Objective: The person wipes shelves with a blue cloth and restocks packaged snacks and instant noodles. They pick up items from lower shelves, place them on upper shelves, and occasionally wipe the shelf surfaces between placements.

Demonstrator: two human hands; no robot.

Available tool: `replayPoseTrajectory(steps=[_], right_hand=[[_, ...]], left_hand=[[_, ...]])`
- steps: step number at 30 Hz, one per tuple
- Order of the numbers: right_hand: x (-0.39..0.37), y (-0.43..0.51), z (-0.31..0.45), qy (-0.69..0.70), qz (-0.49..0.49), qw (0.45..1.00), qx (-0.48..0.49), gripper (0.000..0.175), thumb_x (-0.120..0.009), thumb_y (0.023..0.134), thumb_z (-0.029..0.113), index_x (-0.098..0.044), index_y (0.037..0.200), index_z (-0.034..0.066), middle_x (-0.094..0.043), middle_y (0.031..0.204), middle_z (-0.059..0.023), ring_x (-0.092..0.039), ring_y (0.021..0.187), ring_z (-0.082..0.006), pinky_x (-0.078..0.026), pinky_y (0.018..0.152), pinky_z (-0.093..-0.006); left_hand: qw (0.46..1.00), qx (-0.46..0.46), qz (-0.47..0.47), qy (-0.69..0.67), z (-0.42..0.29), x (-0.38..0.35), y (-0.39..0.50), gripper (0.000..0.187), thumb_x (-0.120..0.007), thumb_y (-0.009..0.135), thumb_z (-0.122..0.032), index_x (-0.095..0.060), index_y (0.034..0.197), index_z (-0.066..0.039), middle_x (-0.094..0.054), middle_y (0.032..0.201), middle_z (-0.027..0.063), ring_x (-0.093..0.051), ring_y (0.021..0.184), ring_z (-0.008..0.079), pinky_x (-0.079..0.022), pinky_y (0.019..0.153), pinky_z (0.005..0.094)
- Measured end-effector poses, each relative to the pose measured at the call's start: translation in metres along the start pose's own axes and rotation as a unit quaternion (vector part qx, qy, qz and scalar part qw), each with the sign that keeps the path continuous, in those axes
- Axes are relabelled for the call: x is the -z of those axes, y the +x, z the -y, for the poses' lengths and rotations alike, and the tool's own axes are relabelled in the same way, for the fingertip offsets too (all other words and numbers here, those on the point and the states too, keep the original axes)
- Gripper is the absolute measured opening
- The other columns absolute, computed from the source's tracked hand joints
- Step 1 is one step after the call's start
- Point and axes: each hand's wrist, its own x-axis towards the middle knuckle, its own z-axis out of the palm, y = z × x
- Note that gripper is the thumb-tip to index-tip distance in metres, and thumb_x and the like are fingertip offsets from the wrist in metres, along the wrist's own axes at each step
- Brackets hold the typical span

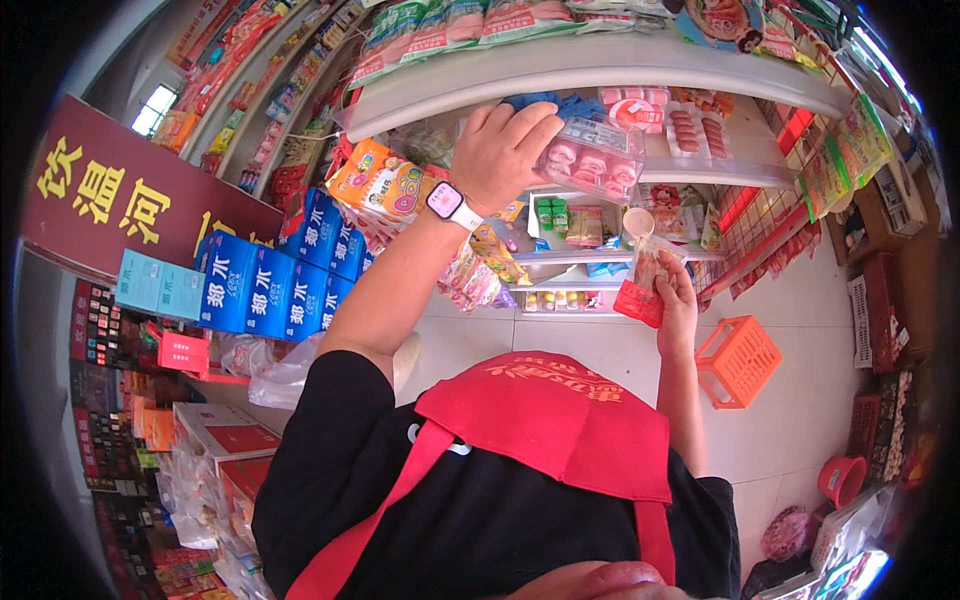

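Observation:
My left hand (pixel 504 154), with a white-strapped watch on its wrist, reaches onto a middle shelf. It grips a clear plastic box (pixel 589 159) of round pinkish food pieces, tilted over the shelf's front edge. A blue cloth (pixel 574 103) lies at its fingertips; whether the fingers also pinch the cloth is hidden. Lower and to the right, my right hand (pixel 676 289) holds a packet (pixel 639 300) with a red lower part and a clear upper part. Just above that packet is a round pale lid or cup (pixel 639 222); I cannot tell what supports it.
Sausage packs (pixel 697 131) and a pink-and-white pack (pixel 636 107) sit on the middle shelf (pixel 712 171). Hanging snack bags (pixel 386 184) crowd my left forearm. Blue cartons (pixel 251 289) are stacked at left. An orange plastic stool (pixel 742 360) stands on the tiled floor (pixel 795 420) at right.

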Motion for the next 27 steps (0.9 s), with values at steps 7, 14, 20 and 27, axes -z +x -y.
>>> replayPoseTrajectory(steps=[7, 14, 20, 27], right_hand=[[-0.014, 0.004, -0.003, 0.007, 0.014, 1.0, -0.002, 0.037, -0.051, 0.099, -0.001, -0.057, 0.136, 0.0023, -0.06, 0.126, -0.0031, -0.057, 0.108, -0.01, -0.046, 0.096, -0.0243], [-0.04, 0.015, 0.019, -0.05, 0.036, 0.998, 0.006, 0.033, -0.055, 0.1, 0.003, -0.059, 0.132, 0.0021, -0.063, 0.123, -0.0051, -0.059, 0.109, -0.0115, -0.047, 0.093, -0.0248], [-0.088, 0.044, 0.071, -0.344, 0.038, 0.921, 0.179, 0.069, -0.072, 0.091, 0.023, -0.039, 0.151, 0.0126, -0.067, 0.098, -0.0123, -0.066, 0.085, -0.0225, -0.052, 0.078, -0.0355], [-0.11, 0.079, 0.11, -0.452, 0.041, 0.87, 0.194, 0.088, -0.077, 0.085, 0.031, -0.028, 0.156, 0.0144, -0.064, 0.078, -0.0145, -0.065, 0.073, -0.0326, -0.051, 0.073, -0.042]], left_hand=[[0.999, 0.023, 0.038, 0.01, 0.002, -0.003, 0.002, 0.063, -0.084, 0.062, -0.036, -0.062, 0.118, -0.015, -0.059, 0.123, -0.0021, -0.059, 0.092, 0.02, -0.045, 0.088, 0.0372], [1.0, 0.029, 0.002, 0.003, 0.004, -0.01, -0.002, 0.063, -0.085, 0.062, -0.035, -0.063, 0.117, -0.014, -0.061, 0.125, -0.0022, -0.061, 0.091, 0.0217, -0.046, 0.087, 0.0388], [0.99, 0.113, 0.079, -0.036, 0.006, -0.033, -0.011, 0.067, -0.086, 0.065, -0.041, -0.062, 0.121, -0.013, -0.062, 0.127, 0.0017, -0.063, 0.106, 0.0264, -0.048, 0.092, 0.0408], [0.972, 0.099, 0.175, -0.121, 0.042, -0.051, 0.02, 0.085, -0.08, 0.07, -0.058, -0.056, 0.134, -0.009, -0.059, 0.133, 0.0194, -0.054, 0.122, 0.0412, -0.046, 0.101, 0.0478]])
